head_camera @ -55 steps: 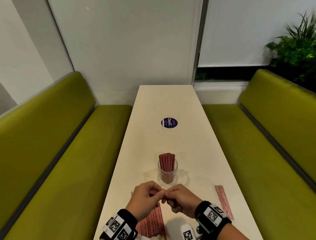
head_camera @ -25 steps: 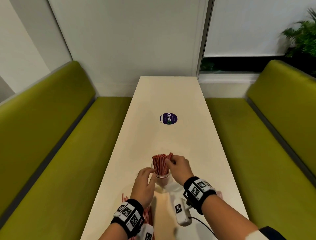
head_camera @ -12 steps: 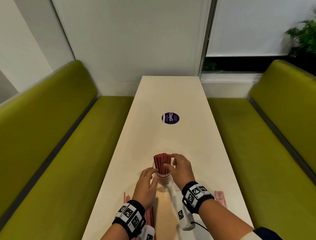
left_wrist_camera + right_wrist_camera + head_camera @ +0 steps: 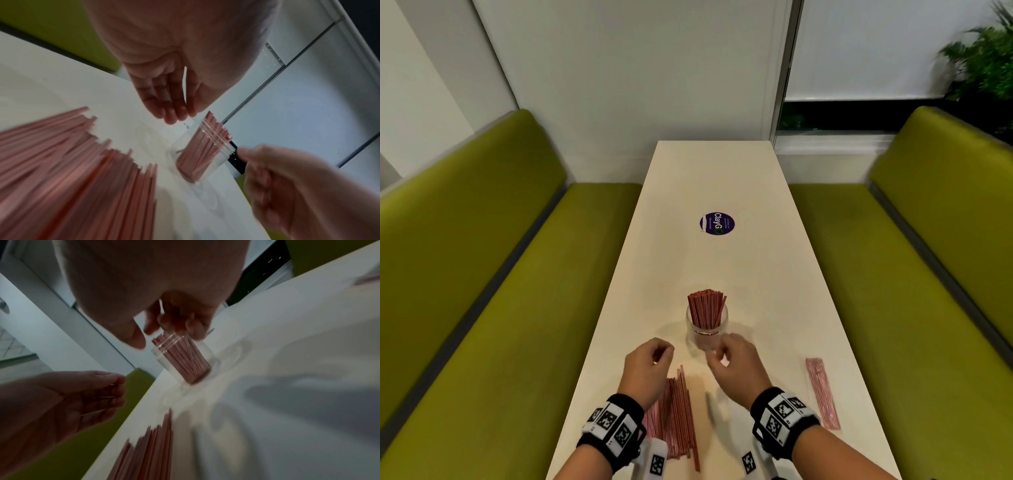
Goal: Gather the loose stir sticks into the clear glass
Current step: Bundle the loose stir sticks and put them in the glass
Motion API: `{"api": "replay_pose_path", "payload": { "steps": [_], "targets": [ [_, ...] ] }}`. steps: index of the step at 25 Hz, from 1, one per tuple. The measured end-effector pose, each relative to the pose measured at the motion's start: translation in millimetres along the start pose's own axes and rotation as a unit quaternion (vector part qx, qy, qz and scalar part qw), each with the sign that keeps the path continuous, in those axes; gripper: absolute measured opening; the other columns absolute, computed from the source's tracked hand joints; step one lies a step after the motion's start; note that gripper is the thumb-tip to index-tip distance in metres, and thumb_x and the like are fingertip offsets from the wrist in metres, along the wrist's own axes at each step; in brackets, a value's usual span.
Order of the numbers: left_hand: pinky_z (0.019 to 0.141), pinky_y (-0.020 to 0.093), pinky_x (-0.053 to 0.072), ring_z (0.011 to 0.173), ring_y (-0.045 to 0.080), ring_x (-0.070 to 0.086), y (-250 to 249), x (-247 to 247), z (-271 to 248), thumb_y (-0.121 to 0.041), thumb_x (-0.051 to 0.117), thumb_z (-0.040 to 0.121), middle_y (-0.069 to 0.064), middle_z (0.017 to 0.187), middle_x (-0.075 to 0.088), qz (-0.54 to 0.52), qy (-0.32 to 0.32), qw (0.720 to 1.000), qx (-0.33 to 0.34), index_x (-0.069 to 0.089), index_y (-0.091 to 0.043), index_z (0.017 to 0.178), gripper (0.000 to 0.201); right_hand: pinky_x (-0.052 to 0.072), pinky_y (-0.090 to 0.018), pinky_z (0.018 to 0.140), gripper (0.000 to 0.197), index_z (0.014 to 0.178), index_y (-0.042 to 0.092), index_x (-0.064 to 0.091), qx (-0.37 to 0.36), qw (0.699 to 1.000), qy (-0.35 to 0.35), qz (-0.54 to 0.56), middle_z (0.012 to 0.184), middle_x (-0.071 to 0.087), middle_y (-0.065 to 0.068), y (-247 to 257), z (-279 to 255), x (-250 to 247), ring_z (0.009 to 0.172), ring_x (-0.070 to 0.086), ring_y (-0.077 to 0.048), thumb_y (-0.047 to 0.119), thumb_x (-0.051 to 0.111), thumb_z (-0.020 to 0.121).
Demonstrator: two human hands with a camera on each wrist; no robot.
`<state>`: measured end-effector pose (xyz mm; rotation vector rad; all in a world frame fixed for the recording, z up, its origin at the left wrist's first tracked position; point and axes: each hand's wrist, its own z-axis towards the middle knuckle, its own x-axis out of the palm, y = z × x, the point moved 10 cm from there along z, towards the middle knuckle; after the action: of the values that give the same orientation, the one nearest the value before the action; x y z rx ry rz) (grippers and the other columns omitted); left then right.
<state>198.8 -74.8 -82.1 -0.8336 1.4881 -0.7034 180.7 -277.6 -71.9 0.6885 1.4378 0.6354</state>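
Observation:
The clear glass (image 4: pixel 707 334) stands upright mid-table, packed with red stir sticks (image 4: pixel 705 306). Both hands hover just short of it and hold nothing. My left hand (image 4: pixel 664 351) is to its near left with fingers loosely curled, above the far end of the loose stick pile (image 4: pixel 675 423) lying on the table. My right hand (image 4: pixel 714 353) is just in front of the glass, fingers relaxed and apart from it. In the left wrist view the fingers (image 4: pixel 170 112) hang empty near the glass (image 4: pixel 202 155). The right wrist view shows loose fingers (image 4: pixel 191 328) above the glass (image 4: pixel 183 360).
A flat clear packet of red sticks (image 4: pixel 822 392) lies near the table's right edge. A round purple sticker (image 4: pixel 717 224) is farther up the white table (image 4: pixel 756 274). Green benches (image 4: pixel 500 274) run along both sides, and a plant (image 4: pixel 983 61) stands far right.
Both hands have drawn back from the glass toward me. The right hand has let go of the sticks it was setting into the glass; the left no longer touches its side.

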Motion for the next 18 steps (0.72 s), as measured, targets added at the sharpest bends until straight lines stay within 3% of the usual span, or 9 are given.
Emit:
{"api": "replay_pose_path", "payload": {
  "steps": [3, 5, 8, 11, 15, 18],
  "targets": [
    [0.067, 0.017, 0.048, 0.076, 0.009, 0.064, 30.8, -9.9, -8.6, -0.015, 0.064, 0.09, -0.006, 0.079, 0.07, 0.07, 0.019, 0.996, -0.057, 0.069, -0.022, 0.085, 0.01, 0.049, -0.032, 0.07, 0.029, 0.079, 0.02, 0.057, 0.114, 0.974, 0.181, -0.079, 0.081, 0.062, 0.004, -27.6, -30.8, 59.9, 0.075, 0.059, -0.015, 0.049, 0.058, 0.086],
    [0.071, 0.021, 0.052, 0.076, 0.01, 0.064, 41.1, -13.7, -14.7, -0.012, 0.069, 0.085, -0.005, 0.078, 0.068, 0.107, 0.03, 0.992, -0.06, 0.069, -0.022, 0.085, 0.01, 0.052, -0.034, 0.074, 0.037, 0.089, 0.018, 0.061, 0.127, 0.956, 0.224, -0.139, 0.091, 0.066, -0.001, -28.1, -42.7, 81.2, 0.084, 0.064, -0.02, 0.054, 0.057, 0.086],
    [0.076, 0.022, 0.054, 0.081, 0.01, 0.064, 45.9, -6.2, -25.4, -0.017, 0.075, 0.079, -0.005, 0.086, 0.069, 0.168, 0.08, 0.982, -0.016, 0.072, -0.02, 0.092, 0.014, 0.052, -0.033, 0.073, 0.043, 0.098, 0.016, 0.061, 0.128, 0.952, 0.224, -0.168, 0.096, 0.064, -0.004, -14.0, -45.3, 96.4, 0.086, 0.064, -0.023, 0.056, 0.061, 0.084],
    [0.083, 0.02, 0.053, 0.089, 0.01, 0.062, 47.6, 11.5, -38.4, -0.024, 0.074, 0.076, -0.005, 0.097, 0.065, 0.223, 0.136, 0.965, 0.032, 0.073, -0.022, 0.099, 0.023, 0.055, -0.035, 0.081, 0.044, 0.109, 0.011, 0.061, 0.13, 0.949, 0.212, -0.194, 0.109, 0.065, -0.01, -2.6, -43.0, 105.0, 0.099, 0.065, -0.028, 0.047, 0.066, 0.086],
    [0.098, 0.024, 0.048, 0.106, 0.013, 0.055, 57.1, 24.4, -49.0, -0.021, 0.071, 0.079, -0.006, 0.109, 0.058, 0.232, 0.163, 0.958, 0.048, 0.071, -0.027, 0.111, 0.033, 0.052, -0.034, 0.081, 0.025, 0.101, 0.011, 0.059, 0.164, 0.947, 0.193, -0.197, 0.113, 0.067, -0.013, -2.2, -40.1, 108.1, 0.103, 0.066, -0.031, 0.032, 0.068, 0.09],
    [0.103, 0.024, 0.046, 0.112, 0.013, 0.053, 61.8, 25.4, -49.6, -0.021, 0.072, 0.082, -0.006, 0.117, 0.054, 0.225, 0.162, 0.959, 0.054, 0.068, -0.026, 0.119, 0.038, 0.05, -0.032, 0.076, 0.022, 0.1, 0.011, 0.057, 0.193, 0.946, 0.182, -0.185, 0.113, 0.066, -0.013, -6.2, -39.4, 106.2, 0.102, 0.066, -0.03, 0.027, 0.067, 0.09]
  ]
}}
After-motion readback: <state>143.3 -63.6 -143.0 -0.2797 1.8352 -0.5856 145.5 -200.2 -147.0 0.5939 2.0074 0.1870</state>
